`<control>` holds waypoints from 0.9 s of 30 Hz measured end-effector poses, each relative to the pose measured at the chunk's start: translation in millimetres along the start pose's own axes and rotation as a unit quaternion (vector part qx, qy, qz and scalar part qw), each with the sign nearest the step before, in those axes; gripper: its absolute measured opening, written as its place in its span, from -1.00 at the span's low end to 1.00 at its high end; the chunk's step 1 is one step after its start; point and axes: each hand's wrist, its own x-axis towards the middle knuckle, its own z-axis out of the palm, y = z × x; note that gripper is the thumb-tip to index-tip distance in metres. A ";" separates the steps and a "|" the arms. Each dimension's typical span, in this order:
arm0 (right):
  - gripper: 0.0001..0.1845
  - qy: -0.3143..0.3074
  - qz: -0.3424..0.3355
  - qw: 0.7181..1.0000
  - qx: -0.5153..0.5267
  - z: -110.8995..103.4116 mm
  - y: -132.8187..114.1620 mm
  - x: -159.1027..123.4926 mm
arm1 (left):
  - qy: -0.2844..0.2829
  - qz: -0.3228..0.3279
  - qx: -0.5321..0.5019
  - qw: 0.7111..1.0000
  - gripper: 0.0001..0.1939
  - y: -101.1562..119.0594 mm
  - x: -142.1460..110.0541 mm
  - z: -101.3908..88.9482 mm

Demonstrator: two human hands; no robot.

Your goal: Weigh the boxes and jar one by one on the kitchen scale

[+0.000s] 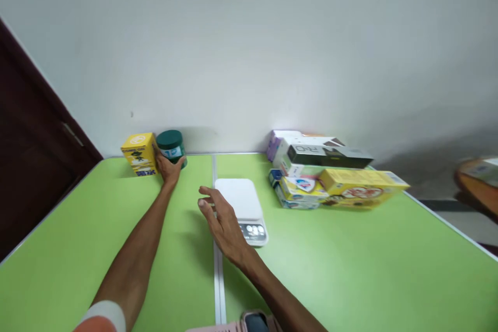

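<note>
From the head camera: grasping an upright green-lidded jar (171, 150) with the left hand (168, 168), at the back left of the green tabletop (342, 259), near the wall (249, 52) and just right of a yellow carton (139, 153). Holding the right hand (224, 222) free, with fingers loosely bent, partly hiding the left edge of a white digital kitchen scale (241, 197), with piled cartons (330, 156) farther right.

The long dark box (334, 156) shows "R" and "O", the green jar (171, 148) only blurred print.
</note>
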 end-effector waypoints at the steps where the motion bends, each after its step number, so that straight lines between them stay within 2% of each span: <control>1: -0.54 0.005 -0.003 1.000 -0.003 -5.1 -1.0 -6.9 | -0.001 0.001 0.004 1.000 0.11 0.4 2.3 0.3; 6: -0.58 0.062 0.004 0.998 -0.024 -42.6 6.1 -46.5 | -0.007 0.012 0.018 1.000 0.12 5.2 -6.1 -10.8; 9: -0.59 0.150 0.032 0.987 -0.044 -78.2 25.7 -71.2 | 0.005 0.055 0.008 0.998 0.11 21.9 -31.0 -21.2; 11: -0.57 0.230 0.054 0.969 -0.070 -106.3 43.5 -83.6 | -0.013 0.112 -0.018 0.994 0.04 43.1 -57.0 -24.6; 15: -0.45 0.408 0.060 0.898 -0.154 -160.1 77.3 -87.2 | -0.132 0.246 -0.085 0.956 -0.18 106.1 -123.9 -16.5; 17: -0.42 0.445 0.050 0.877 -0.175 -178.8 90.0 -79.3 | -0.221 0.304 -0.096 0.922 -0.23 140.1 -156.2 -5.4; 20: -0.42 0.446 0.044 0.879 -0.162 -193.0 104.6 -64.7 | -0.357 0.340 -0.062 0.868 -0.23 180.0 -191.0 17.3; 22: -0.41 0.446 0.041 0.881 -0.150 -196.4 111.2 -57.7 | -0.430 0.334 -0.022 0.838 -0.24 195.2 -202.9 33.8; 24: -0.40 0.442 0.032 0.886 -0.139 -198.5 114.5 -53.8 | -0.471 0.315 0.005 0.824 -0.24 201.6 -207.4 48.7; 27: -0.42 0.424 0.024 0.895 -0.133 -201.9 113.3 -51.5 | -0.480 0.295 0.009 0.826 -0.22 200.9 -207.4 64.2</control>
